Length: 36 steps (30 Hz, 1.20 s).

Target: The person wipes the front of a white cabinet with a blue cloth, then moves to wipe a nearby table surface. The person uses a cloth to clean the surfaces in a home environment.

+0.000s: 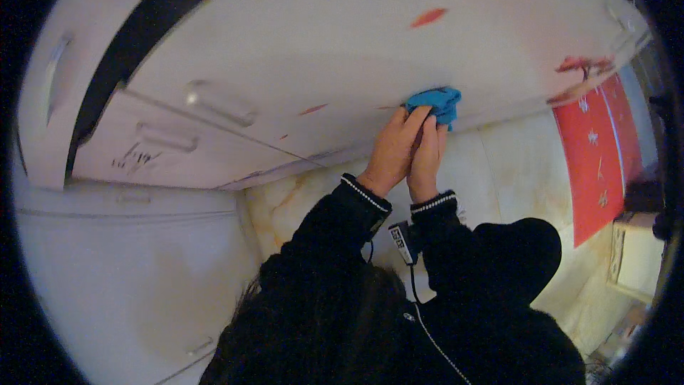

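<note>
A crumpled blue cloth point(440, 103) is bunched up near the lower edge of a pale cabinet door point(320, 43) decorated with red petal shapes. My left hand point(388, 150) grips it from the left, fingers closed and pointing up into the folds. Close against that hand, my right hand point(425, 157) also holds the cloth, its fingers bent around the lower part. The fingertips are partly hidden by the fabric. Both my forearms, in black sleeves with pale beaded cuffs, reach up from below.
Metal handles point(221, 103) stick out from the cabinet fronts at left. A white appliance or cabinet point(135, 264) stands lower left. Marbled floor tiles point(513, 164) lie beneath, with a red mat point(588, 157) at right. A small black device point(402, 242) with a cable hangs between my forearms.
</note>
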Tool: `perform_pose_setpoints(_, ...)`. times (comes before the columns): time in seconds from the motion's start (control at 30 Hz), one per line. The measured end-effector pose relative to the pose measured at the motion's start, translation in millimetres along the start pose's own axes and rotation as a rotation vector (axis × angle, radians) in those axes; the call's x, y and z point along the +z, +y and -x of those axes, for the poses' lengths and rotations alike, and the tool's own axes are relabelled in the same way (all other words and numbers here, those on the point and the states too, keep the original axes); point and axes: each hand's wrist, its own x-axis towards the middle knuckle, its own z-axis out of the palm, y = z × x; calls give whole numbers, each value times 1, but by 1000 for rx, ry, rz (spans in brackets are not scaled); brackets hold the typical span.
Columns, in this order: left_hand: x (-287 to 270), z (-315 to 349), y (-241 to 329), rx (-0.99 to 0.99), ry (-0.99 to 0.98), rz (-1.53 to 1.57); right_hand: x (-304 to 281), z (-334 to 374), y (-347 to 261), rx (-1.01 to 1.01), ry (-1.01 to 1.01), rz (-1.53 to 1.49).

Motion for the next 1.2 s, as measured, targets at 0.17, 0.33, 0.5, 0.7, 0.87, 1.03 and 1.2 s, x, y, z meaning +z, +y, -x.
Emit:
perform_pose_setpoints(0.17, -37, -22, 18, 211, 283, 208, 36, 22, -40, -52, -271, 53)
perform_pose_setpoints(0.33, -84, -61, 23, 344, 410, 133, 74, 8, -72, -261, -468, 148)
perform_pose_setpoints(0.5, -147, -72, 41, 370, 479, -12, 114, 5, -97, -445, -578, 206)
perform_pose_setpoints(0.7, -223, -62, 43, 636, 660, -479, 150, 13, -133, -808, -778, 590)
perform_pose_setpoints(0.87, -260, -43, 37, 588, 643, -579, 173, 17, -148, -999, -795, 745)
perform_pose_setpoints(1.03, -299, -27, 28, 508, 820, -668, 210, 22, -142, -1314, -799, 744)
perform_pose_setpoints(1.2, -328, -1, 11, 305, 901, -747, 238, 32, -133, -1393, -915, 776)
